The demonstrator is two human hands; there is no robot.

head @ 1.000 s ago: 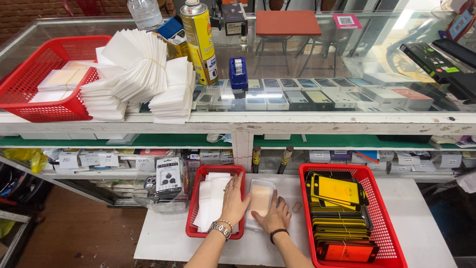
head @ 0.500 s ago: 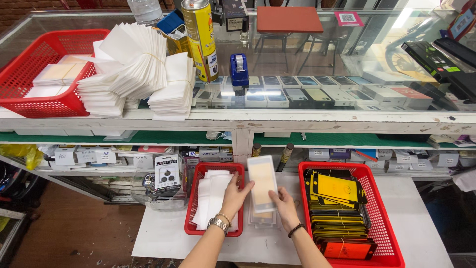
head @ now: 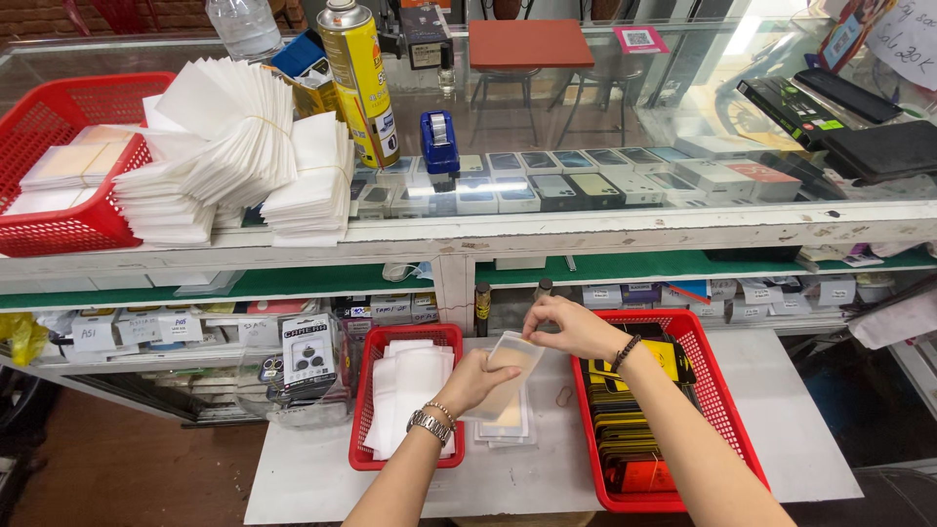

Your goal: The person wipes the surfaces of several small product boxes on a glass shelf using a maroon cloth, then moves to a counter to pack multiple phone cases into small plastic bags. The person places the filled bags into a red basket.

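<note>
The left hand (head: 480,376), a metal watch at its wrist, grips the lower end of a clear, glossy plastic sleeve with a pale beige insert (head: 508,376), holding it tilted above the white desk (head: 781,429); the right hand (head: 576,327), a dark bead bracelet on its wrist, pinches the sleeve's upper corner with its fingers (head: 532,314) clenched on the edge. Directly below the raised sleeve lies a small stack of similar clear flat sleeves (head: 508,429) on the desk, between two red plastic mesh baskets. The left basket (head: 363,410) holds soft white folded sheets (head: 405,390); the right basket (head: 727,429) holds a row of dark and yellow flat cases (head: 625,439) standing on edge, and the right forearm crosses over it. A thin rubber band (head: 564,396) lies on the desk just beside that basket. Behind rises a glass-topped display counter (head: 586,229) carrying fanned bundles of white paper envelopes (head: 234,146), a tall yellow spray can (head: 359,83), a blue tape dispenser (head: 440,141) and another red basket (head: 68,156). Half a second ago the sleeve stood higher and nearly upright between both hands; now it is lower and slanted, with the right hand moved up to its top corner.
</note>
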